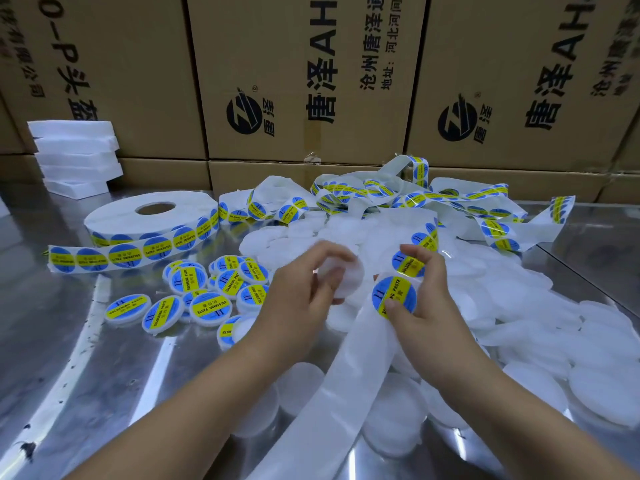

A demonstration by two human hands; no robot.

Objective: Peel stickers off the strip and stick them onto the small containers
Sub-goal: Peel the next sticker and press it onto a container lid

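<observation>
As the left hand (pixel 304 289) grips one container (pixel 344 276), roughly ten sit labelled.

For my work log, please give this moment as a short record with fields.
left hand: holds a plain white round plastic container
right hand: grips the white paper backing strip, thumb on a round blue-and-yellow sticker
labelled containers: cluster on shiny metal table, left of hands
unlabelled containers: heap on the right
white sticker roll: flat, back left

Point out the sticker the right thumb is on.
The sticker last on the strip, just above the bare backing, where the right hand pinches the strip. The next sticker sits higher, clear of the thumb.
</observation>
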